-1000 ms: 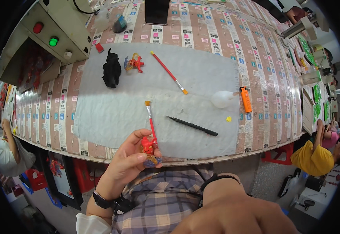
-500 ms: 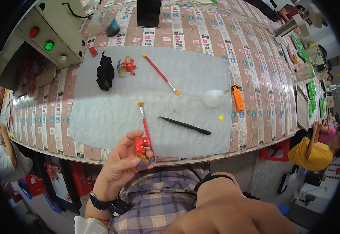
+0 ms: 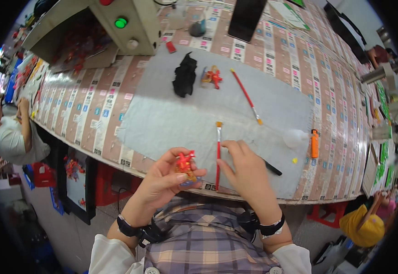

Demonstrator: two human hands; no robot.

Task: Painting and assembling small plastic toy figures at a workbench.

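As left hand (image 3: pixel 160 180) holds figurine (image 3: pixel 185 163), red end farthest | right hand (image 3: pixel 245 168) parted by brush (image 3: pixel 218 150), bristles (image 3: pixel 219 123) straight forward

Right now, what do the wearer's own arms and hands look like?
Left hand and right hand ungloved. Each wrist wears a black band with a boxy black module; loose white fabric sleeves cover the arms farther up.

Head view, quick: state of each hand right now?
Left hand: closed, holding a red figurine.
Right hand: open beside the nearer red-handled brush; touching or not, cannot be told.
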